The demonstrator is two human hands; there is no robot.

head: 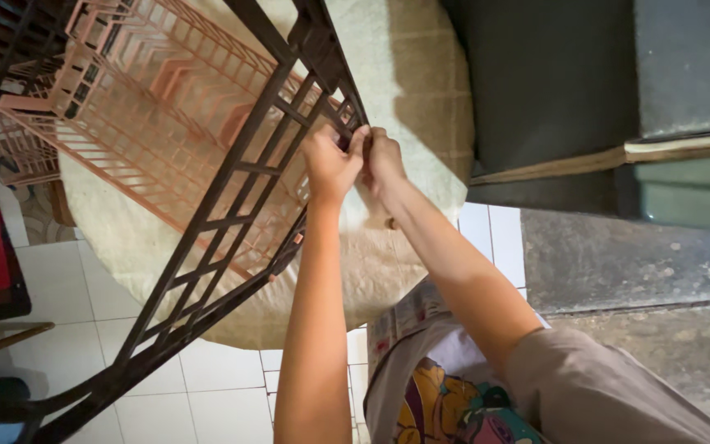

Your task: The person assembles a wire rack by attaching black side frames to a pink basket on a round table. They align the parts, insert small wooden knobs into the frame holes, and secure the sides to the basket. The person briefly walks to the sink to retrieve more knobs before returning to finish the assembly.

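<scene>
while both hands, left hand (pixel 332 163) and right hand (pixel 384 160), pinch fingers tight on the dark metal rack (pixel 232 189) corner, we'd brace it steady over the pink plastic basket (pixel 149 107).

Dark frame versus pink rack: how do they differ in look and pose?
The dark frame is blackish with wide rectangular openings; the pink rack is salmon with fine, close slats. The frame leans across in front; the rack sits behind it. Both hands, left hand and right hand, meet at the frame's upper edge. Both are openwork.
</scene>
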